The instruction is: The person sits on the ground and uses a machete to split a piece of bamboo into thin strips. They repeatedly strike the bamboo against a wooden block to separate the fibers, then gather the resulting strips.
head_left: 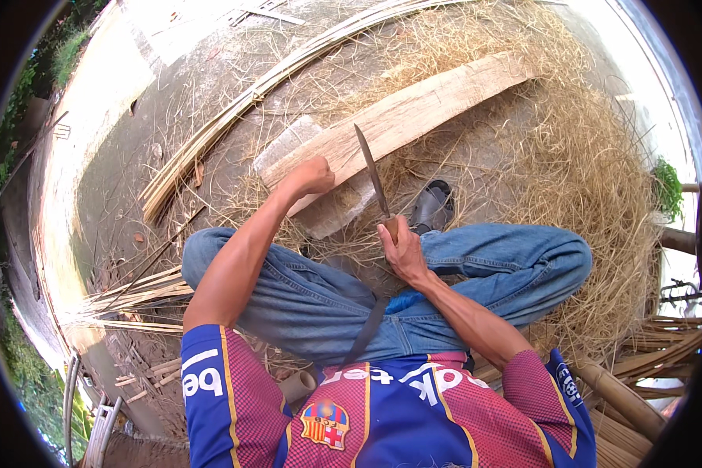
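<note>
My right hand [404, 251] grips a knife [373, 173] by its wooden handle, with the long, narrow dark blade pointing away from me and slightly left. The blade passes above a long wooden board [429, 105]. My left hand [310, 176] is closed in a fist over the near left end of that board; whatever its fingers may hold is hidden. Under this end lies a pale, rough block [339, 214]. A dark flat strip [366, 327] lies across my lap, between my bent legs in jeans.
Thin straw-like shavings [569, 171] cover the ground at the right and far side. A bundle of long split strips [234, 117] curves across the far left. More strips [144, 300] lie by my left knee. Bamboo poles [620, 398] are at the lower right.
</note>
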The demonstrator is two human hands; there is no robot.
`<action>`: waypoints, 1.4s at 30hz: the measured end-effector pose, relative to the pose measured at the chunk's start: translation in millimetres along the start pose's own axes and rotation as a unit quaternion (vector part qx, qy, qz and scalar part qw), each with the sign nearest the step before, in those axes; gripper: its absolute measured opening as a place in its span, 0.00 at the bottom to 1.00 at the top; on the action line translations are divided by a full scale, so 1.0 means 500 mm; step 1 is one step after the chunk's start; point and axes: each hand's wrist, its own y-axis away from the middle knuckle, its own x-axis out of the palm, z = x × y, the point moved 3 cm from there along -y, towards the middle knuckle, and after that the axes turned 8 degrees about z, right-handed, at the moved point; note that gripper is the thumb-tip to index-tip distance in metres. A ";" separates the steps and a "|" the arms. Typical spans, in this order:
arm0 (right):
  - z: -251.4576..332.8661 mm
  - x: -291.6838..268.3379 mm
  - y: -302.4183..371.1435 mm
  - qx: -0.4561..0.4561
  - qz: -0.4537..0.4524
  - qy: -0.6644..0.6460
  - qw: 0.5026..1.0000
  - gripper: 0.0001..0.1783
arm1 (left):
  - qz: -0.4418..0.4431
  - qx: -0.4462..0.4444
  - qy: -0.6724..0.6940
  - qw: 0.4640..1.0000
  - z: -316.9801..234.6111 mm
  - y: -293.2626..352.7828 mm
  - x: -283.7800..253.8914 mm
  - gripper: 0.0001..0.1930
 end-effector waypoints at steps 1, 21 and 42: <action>0.018 -0.008 -0.008 -0.012 -0.003 -0.002 1.000 0.18 | -0.010 0.006 0.008 1.000 0.005 -0.002 0.005 0.14; 0.046 -0.002 -0.090 -0.032 -0.013 0.004 0.999 0.18 | -0.098 0.031 -0.085 0.991 -0.034 0.012 0.023 0.16; 0.030 0.024 -0.123 -0.013 -0.004 0.018 1.000 0.19 | -0.001 0.027 -0.172 0.985 -0.027 -0.004 0.041 0.13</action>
